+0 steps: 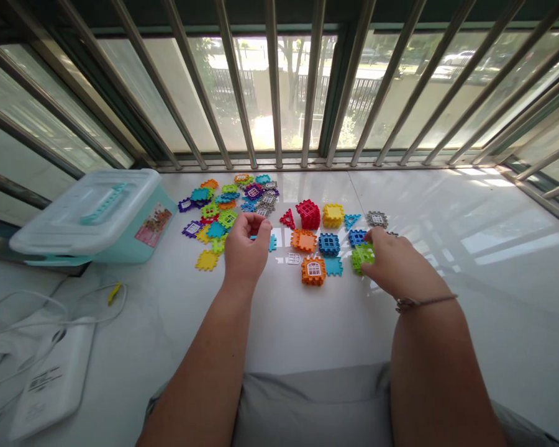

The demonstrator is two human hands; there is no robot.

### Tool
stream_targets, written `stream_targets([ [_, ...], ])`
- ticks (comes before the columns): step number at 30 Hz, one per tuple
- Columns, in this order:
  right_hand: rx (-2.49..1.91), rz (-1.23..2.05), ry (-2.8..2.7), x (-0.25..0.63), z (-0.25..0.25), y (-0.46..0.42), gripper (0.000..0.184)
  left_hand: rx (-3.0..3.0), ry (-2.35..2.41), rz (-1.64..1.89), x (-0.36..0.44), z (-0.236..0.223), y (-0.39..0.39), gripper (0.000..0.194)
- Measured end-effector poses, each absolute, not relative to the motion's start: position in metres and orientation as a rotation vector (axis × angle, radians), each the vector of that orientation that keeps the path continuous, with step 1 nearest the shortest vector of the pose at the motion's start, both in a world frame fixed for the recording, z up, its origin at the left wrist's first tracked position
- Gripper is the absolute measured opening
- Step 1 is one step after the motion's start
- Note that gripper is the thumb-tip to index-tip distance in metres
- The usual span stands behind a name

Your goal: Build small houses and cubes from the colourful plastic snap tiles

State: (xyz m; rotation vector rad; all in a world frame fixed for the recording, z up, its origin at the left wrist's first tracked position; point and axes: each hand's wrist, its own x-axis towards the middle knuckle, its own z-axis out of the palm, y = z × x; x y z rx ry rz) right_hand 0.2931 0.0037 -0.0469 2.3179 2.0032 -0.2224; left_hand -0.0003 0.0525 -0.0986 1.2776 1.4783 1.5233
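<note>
Reading head cam near→far. L hand (246,253): palm down, fingers loosely curled, no piece visible in it; can't tell if anything sits in palm. Small teal piece (272,243) just beside its fingers. R hand (394,264): partly open, fingertips (370,251) on green waffle block (362,258); can't tell if gripped. Cord bracelet (423,302) on R wrist. Between hands: orange window cube (313,271), flat teal piece (333,267), blue cube (328,244), orange square piece (303,240). Further: red cube (307,214), yellow cube (333,215). Far L: heap of mixed flat pieces (228,202) on white tile ledge (531,323), lidded teal storage box (93,214) to its L. Beyond all: steel window bars (270,93).
</note>
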Motion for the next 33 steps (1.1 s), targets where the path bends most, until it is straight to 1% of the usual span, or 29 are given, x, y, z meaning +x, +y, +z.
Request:
stream_targets([
  [4,2.22,-0.274,1.995,0.286,-0.05,0.005,0.041,1.264,1.473,1.531,-0.001,-0.099,0.054,0.016],
  [8,2.248,-0.291,1.913,0.286,-0.05,0.005,0.04,1.227,1.47,1.529,-0.003,-0.098,0.054,0.017],
  [13,2.294,-0.292,1.892,0.287,-0.052,0.007,0.042,1.217,1.484,1.52,-0.004,-0.098,0.055,0.017],
  [17,2.289,-0.249,1.933,0.285,-0.051,0.007,0.04,1.197,1.471,1.533,-0.004,-0.099,0.055,0.016],
  [23,2.356,-0.251,1.869,0.282,-0.05,0.007,0.05,1.205,1.47,1.525,-0.004,-0.1,0.056,0.015],
  [33,2.313,-0.323,1.839,0.28,-0.049,0.011,0.048,1.217,1.482,1.517,-0.004,-0.098,0.054,0.015],
])
